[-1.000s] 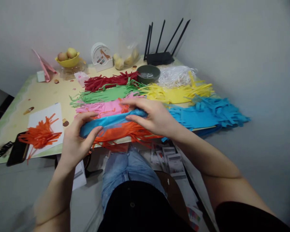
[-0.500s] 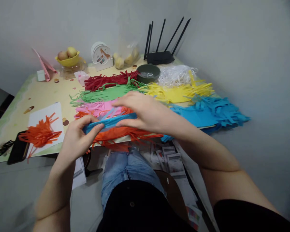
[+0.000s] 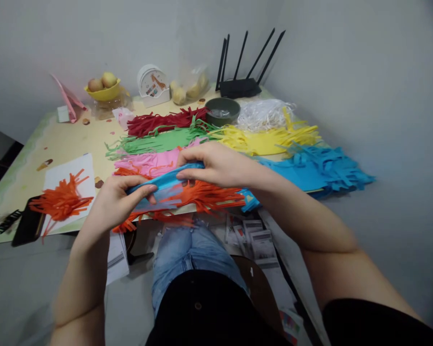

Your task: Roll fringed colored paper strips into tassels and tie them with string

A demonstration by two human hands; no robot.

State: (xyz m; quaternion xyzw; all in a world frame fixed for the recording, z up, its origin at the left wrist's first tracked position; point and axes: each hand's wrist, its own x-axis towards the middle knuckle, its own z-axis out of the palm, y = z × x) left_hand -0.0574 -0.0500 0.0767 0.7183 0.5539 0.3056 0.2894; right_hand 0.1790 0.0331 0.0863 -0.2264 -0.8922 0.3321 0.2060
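Between my hands a strip of blue fringed tissue paper (image 3: pixel 166 179) is stretched above the table's front edge, its fringe blurred and hanging down. My left hand (image 3: pixel 126 197) pinches its left end between thumb and fingers. The right end is gripped by my right hand (image 3: pixel 209 166). Under and behind the strip lie orange fringed paper (image 3: pixel 216 194) and pink fringed paper (image 3: pixel 147 163). To the right of my right forearm is a pile of blue fringed paper (image 3: pixel 328 166). A bunch of orange fringe (image 3: pixel 63 197) rests on white paper (image 3: pixel 84 168) at the left.
Green (image 3: pixel 159 140), dark red (image 3: pixel 162 121), yellow (image 3: pixel 267 139) and white fringed paper (image 3: pixel 263 114) lie farther back, around a dark bowl (image 3: pixel 222 111). A router (image 3: pixel 240 87) stands by the wall. A black phone (image 3: pixel 29 226) sits at the table's left front edge.
The blue strip's fringe has swung from above the strip to below it. My right hand has shifted slightly, and its fingers have closed more on the strip.
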